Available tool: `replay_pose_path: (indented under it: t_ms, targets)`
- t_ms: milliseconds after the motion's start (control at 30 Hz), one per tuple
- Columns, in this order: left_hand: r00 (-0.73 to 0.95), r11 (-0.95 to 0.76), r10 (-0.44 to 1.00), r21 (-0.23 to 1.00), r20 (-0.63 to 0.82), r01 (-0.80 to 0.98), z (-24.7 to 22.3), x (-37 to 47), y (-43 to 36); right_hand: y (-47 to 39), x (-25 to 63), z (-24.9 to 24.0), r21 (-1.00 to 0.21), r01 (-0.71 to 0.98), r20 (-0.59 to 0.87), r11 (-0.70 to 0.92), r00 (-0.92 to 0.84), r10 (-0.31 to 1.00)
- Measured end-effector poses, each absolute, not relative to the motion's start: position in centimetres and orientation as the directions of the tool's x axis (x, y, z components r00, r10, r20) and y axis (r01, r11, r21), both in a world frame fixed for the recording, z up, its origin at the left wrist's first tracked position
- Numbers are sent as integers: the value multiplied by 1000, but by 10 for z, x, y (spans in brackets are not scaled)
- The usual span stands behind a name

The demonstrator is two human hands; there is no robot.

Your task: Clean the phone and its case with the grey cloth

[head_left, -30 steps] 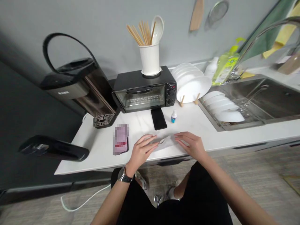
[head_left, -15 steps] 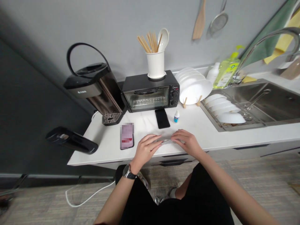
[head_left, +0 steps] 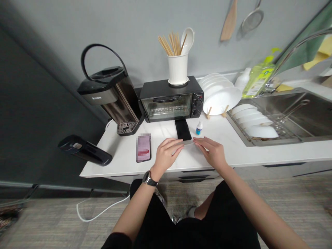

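At the left end of a white tabletop [head_left: 124, 147], a black tumbler [head_left: 85, 150] is standing near a tall water dispenser [head_left: 103, 100]. A phone with a blurred pinkish screen [head_left: 143, 148] is lying to their right. Next comes the person's left hand [head_left: 168, 152], which is pinching the left end of a thin, whitish sheet [head_left: 188, 142] between thumb and fingers. The sheet is spanning the gap between both hands, over the near middle of the tabletop; whether its underside is touching the surface cannot be told. As for progress, the sheet is already being held at both ends, and letting it go is not yet done; whether it is being folded or merely held is too small to judge. Its long axis is running left to right, roughly along the near edge, with the right end pointing slightly farther away. Neither end is showing a clear front. Just beyond it, a dark phone [head_left: 183, 129] is lying flat, and a small white-and-blue bottle [head_left: 199, 128] is standing upright to that phone's right. The person's right hand [head_left: 209, 148] is closing its fingertips on the sheet's right end.
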State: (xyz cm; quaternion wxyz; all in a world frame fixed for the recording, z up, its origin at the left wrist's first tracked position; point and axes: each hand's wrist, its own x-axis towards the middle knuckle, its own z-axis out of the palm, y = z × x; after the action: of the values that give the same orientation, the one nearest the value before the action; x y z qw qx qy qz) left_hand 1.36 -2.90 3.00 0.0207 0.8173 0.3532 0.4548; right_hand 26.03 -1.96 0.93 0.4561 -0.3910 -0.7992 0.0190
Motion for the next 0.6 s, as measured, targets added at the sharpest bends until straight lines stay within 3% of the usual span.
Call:
replay_pose_path:
  t_ms: [300, 467, 600]
  targets:
    - [332, -764, 590, 377, 736, 523, 57, 18, 1, 2, 265, 44, -358, 620, 751, 698, -253, 610]
    - [453, -795, 575, 335, 681, 506, 51, 9, -29, -28, 281, 42, -329, 530, 648, 781, -475, 595]
    - [631, -803, 591, 294, 502, 518, 13, -1, -63, -63, 289, 7, -361, 448, 499, 818, -648, 575]
